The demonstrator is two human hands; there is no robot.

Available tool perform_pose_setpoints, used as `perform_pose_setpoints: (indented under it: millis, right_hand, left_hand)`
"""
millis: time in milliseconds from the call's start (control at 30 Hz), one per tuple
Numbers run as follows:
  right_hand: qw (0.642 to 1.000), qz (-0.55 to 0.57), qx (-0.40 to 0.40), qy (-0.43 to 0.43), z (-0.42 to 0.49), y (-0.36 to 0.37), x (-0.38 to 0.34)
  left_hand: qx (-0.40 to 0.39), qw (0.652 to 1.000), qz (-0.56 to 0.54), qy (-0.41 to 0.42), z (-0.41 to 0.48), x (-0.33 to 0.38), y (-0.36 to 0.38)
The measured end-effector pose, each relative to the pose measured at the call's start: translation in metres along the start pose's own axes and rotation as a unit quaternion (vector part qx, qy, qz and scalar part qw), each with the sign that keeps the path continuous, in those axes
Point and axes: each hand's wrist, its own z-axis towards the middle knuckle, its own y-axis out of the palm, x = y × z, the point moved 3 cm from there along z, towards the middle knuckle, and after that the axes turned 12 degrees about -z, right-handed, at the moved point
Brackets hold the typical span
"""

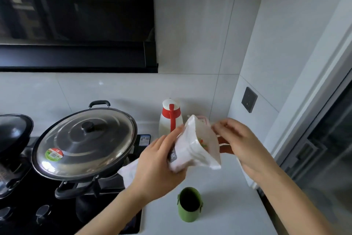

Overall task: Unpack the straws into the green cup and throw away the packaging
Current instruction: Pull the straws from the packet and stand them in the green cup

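Observation:
A white plastic packet of straws (196,145) is held up above the white counter (219,213), tilted with its top toward the wall. My left hand (160,164) grips its lower end from the left. My right hand (240,143) pinches the packet's upper right edge with fingertips. The straws inside are hidden by the wrapping; a small coloured print shows on one face. The green cup (189,204) stands upright and empty on the counter, below the packet and nearer to me.
A wok with a steel lid (85,141) sits on the black hob (57,206) at left, a second dark pot (13,130) beyond it. A white jug with a red handle (170,118) stands by the back wall. A wall socket (249,99) is on the right.

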Motion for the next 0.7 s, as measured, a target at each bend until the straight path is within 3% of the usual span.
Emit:
perform_pose_setpoints:
  millis: [67, 167, 233, 367, 467, 567, 700]
  right_hand:
    - [0.994, 0.102, 0.014, 0.032, 0.003, -0.008, 0.012]
    - [0.948, 0.290, -0.019, 0.131, 0.013, -0.007, 0.039]
    - [0.909, 0.370, -0.031, 0.187, 0.018, 0.002, 0.060]
    - [0.815, 0.518, -0.073, 0.251, 0.024, 0.039, 0.087]
    - [0.772, 0.567, -0.155, 0.243, 0.025, 0.066, 0.086]
    - [0.750, 0.590, -0.153, 0.259, 0.030, 0.081, 0.093]
    - [0.761, 0.564, -0.103, 0.303, 0.036, 0.091, 0.110]
  left_hand:
    - [-0.044, 0.991, 0.113, 0.059, 0.022, 0.008, -0.001]
    - [-0.105, 0.941, 0.284, 0.149, 0.052, 0.013, -0.005]
    - [-0.163, 0.882, 0.392, 0.205, 0.065, 0.016, -0.004]
    - [-0.301, 0.728, 0.549, 0.279, 0.076, 0.013, 0.012]
    - [-0.355, 0.665, 0.582, 0.304, 0.076, 0.010, 0.021]
    - [-0.369, 0.642, 0.594, 0.313, 0.076, 0.003, 0.021]
    - [-0.387, 0.641, 0.593, 0.296, 0.072, -0.009, 0.016]
